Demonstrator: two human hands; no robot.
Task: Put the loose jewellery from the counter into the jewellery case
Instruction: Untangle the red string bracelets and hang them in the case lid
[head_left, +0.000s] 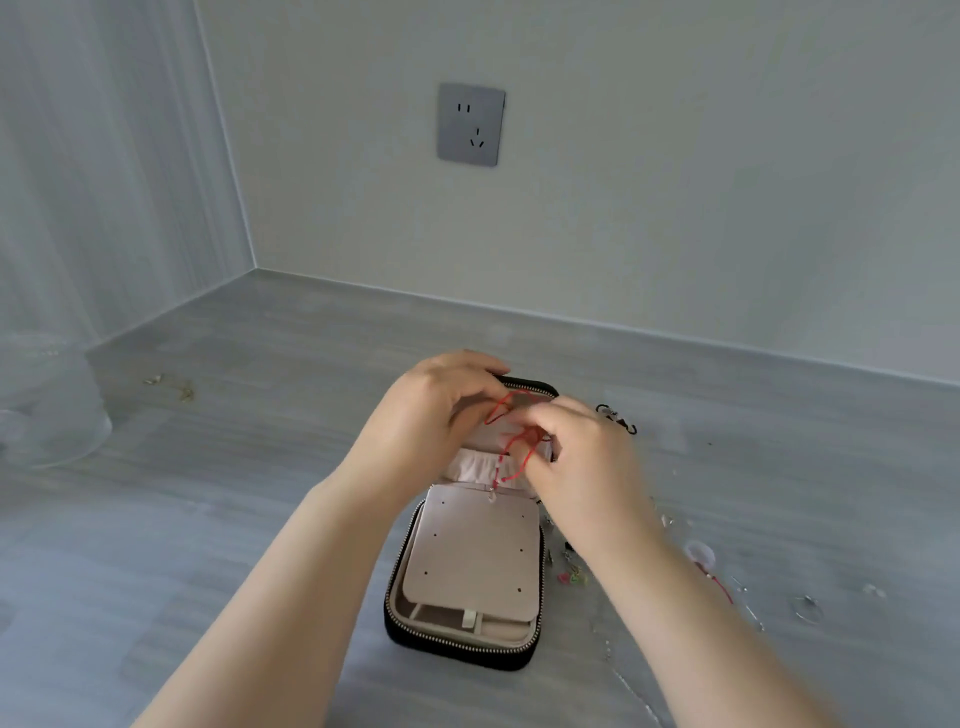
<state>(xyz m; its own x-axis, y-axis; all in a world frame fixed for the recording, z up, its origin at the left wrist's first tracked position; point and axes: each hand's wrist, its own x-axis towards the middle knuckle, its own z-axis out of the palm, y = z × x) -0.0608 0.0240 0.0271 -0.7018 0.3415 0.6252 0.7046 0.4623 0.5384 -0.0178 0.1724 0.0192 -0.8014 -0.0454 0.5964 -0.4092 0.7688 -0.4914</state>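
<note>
Counter (260, 467): grey, smooth, faint streaked stone-like grain; meets pale walls at a raised lip along the back and left.
Jewellery case (467, 613): lying open near mid-counter, long axis running away from the camera; black outer shell, rounded corners, silver-toned zipper teeth along the rim; pale pink, matte, leather-like lining.
Earring panel (475, 551): flat pink flap with rounded corners, resting over the near half of the case, dotted with small dark holes; short pale tab at its near edge; edges of tray dividers just visible beneath.
Far half of case: gathered, soft pink pocket with a wrinkled elastic edge, partly hidden by both hands.
Red cord (511, 457): thin string, looped and kinked, held above the far half of the case; short stretch of small pale and red beads hanging down, its lower tip at the far edge of the panel.
Left hand (441, 410): fingers curled, tips pinching the far loop of the cord.
Right hand (582, 457): fingertips closed narrowly on the cord's near bend.
Loose jewellery (571, 571): scattered right of the case, small metal glints, green and pink bits, too blurred to name.
White ring (700, 552): round, with a red string trailing.
Dark clasp piece (618, 418): beyond the right hand.
Gold-toned chain (171, 387): far left, well apart.
Wall socket (470, 123): grey square plate, two-slot and three-slot openings.
Writing, brands: none legible.
</note>
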